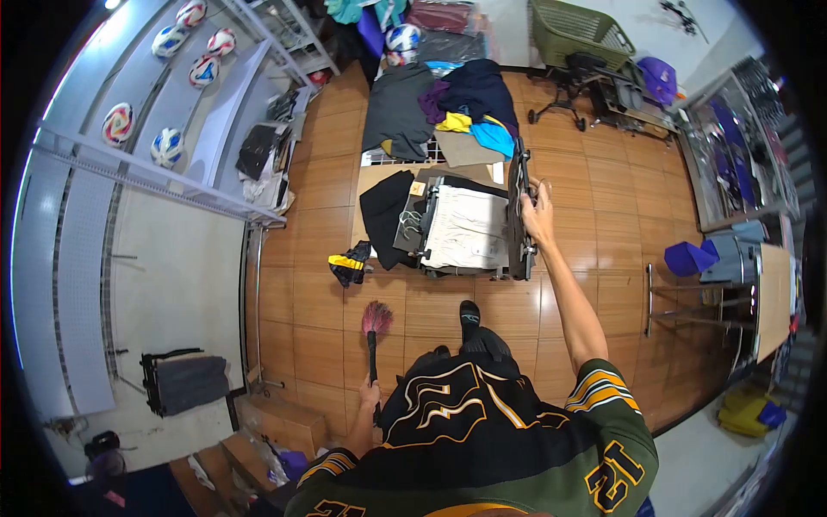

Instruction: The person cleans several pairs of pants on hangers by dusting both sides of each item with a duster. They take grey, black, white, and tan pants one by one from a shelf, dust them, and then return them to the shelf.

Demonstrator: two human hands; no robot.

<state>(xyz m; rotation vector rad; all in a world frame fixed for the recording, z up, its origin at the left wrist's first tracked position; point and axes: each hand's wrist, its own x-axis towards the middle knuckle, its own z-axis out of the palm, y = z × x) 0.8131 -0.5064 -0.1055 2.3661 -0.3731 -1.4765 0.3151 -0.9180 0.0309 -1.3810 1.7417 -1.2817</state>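
Note:
My left hand (369, 395) is closed round the black handle of a duster (376, 320), whose pinkish-red bristle head points forward over the tiled floor. With my right arm stretched out, my right hand (539, 215) grips the edge of some dark clothes on clip hangers (519, 215), held up on edge. Just left of them, folded white trousers (465, 226) lie on a pile with clip hangers. Black cloth (385, 215) spreads beside the pile. A black and yellow cloth item (349, 262) lies on the floor to the left.
Behind the pile, more clothes (401, 108) lie on a low surface. Racks with several footballs (205, 71) stand on the left. A wheeled chair base (560, 99) and green basket (579, 33) are at the back right. A table (775, 293) stands on the right.

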